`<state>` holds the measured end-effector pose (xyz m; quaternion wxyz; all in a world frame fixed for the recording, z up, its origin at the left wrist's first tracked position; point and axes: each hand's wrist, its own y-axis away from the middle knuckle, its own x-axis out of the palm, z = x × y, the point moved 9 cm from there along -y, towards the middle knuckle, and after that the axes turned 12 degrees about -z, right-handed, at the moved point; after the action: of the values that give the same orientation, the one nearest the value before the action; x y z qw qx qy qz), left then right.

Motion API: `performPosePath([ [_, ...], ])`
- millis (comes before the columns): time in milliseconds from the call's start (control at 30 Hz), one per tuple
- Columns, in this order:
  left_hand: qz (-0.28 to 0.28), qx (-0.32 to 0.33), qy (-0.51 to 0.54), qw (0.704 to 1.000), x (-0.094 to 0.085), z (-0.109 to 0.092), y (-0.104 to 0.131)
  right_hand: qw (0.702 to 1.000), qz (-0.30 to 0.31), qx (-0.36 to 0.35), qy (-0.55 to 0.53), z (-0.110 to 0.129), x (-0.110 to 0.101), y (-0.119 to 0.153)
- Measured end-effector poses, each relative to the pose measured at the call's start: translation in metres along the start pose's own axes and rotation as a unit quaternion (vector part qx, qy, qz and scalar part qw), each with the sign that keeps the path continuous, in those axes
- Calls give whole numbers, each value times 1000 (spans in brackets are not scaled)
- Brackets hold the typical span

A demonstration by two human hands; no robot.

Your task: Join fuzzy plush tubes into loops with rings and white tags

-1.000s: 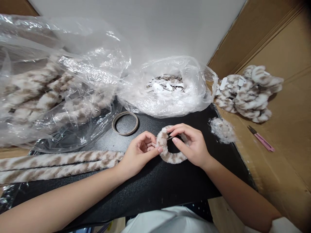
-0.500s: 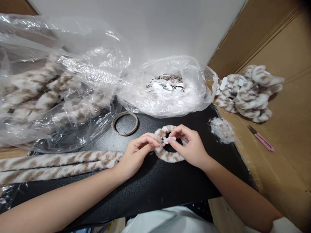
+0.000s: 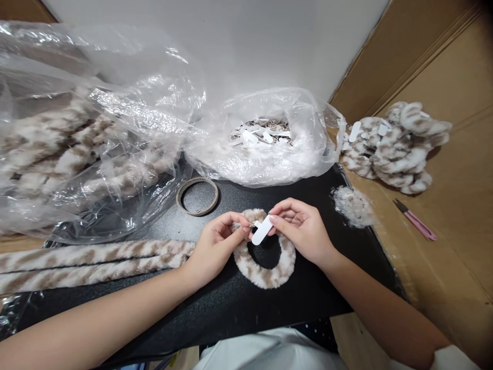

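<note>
Fluffy ring (image 3: 266, 278) has shifted lower; right grip (image 3: 308, 232) pinches round-ended white tag (image 3: 262, 231).

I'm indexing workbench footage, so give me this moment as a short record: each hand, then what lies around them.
Left hand: at the upper left of the fur ring; exact grip unclear
Right hand: pinches a white tag between thumb and fingers
Surface: black table
To the left: fur strips, side by side
Behind: brown hoop; clear bag holding many tags
To the right: fur pile; pink-handled snips on cardboard
</note>
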<state>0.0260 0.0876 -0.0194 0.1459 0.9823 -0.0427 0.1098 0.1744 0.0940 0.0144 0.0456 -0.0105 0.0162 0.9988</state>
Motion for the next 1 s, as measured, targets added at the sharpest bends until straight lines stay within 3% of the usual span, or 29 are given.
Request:
performPosePath([
  [100, 1, -12, -2, 1000, -1, 2, 0, 991, -22, -103, 87, 19, -5, 2],
  [233, 13, -6, 8, 1000, 0, 2, 0, 952, -63, -238, 183, 41, -13, 4],
  [433, 27, 0, 18, 999, 1, 4, -1, 960, 87, -171, 202, 19, 12, 5],
  [600, -3, 27, -19, 999, -4, 1, -1, 965, 67, -160, 195, 19, 10, 4],
  [800, 1, 14, -9, 1000, -2, 2, 0, 950, 76, -249, 175, 38, 11, 9],
  [1000, -9, 11, 5, 1000, -5, 4, 1, 937, 71, -273, 205, 42, 12, 12],
])
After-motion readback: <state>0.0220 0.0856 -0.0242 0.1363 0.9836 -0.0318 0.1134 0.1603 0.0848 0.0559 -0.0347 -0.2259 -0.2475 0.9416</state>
